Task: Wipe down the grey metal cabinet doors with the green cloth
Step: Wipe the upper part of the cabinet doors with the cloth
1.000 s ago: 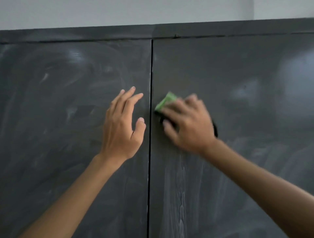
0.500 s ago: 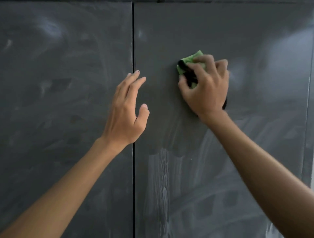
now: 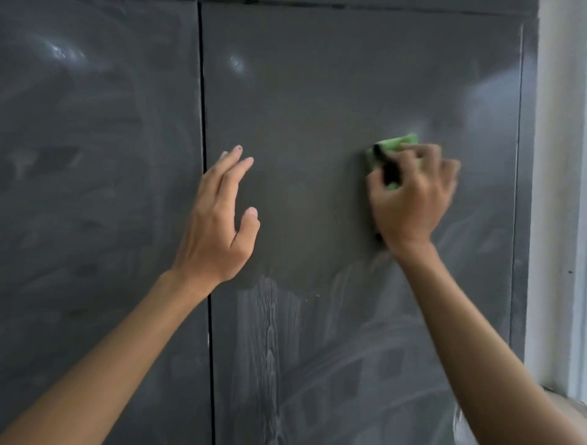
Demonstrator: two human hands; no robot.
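Two grey metal cabinet doors fill the view, the left door (image 3: 95, 190) and the right door (image 3: 317, 95), split by a dark vertical seam (image 3: 203, 95). My right hand (image 3: 413, 203) grips a folded green cloth (image 3: 395, 144) with a dark patch and presses it against the right door near its right edge. Most of the cloth is hidden under my fingers. My left hand (image 3: 219, 219) lies flat with straight fingers over the seam, its fingertips on the right door. Wet smears and streaks mark both doors, with drip lines (image 3: 270, 317) below the hands.
A pale wall (image 3: 559, 190) runs down the right side just past the cabinet's edge. The cabinet's top rim (image 3: 349, 2) shows at the very top.
My right hand has slid the cloth rightward across the right door, from beside the seam to near the right edge. The view has shifted right, and my left hand now covers the seam.
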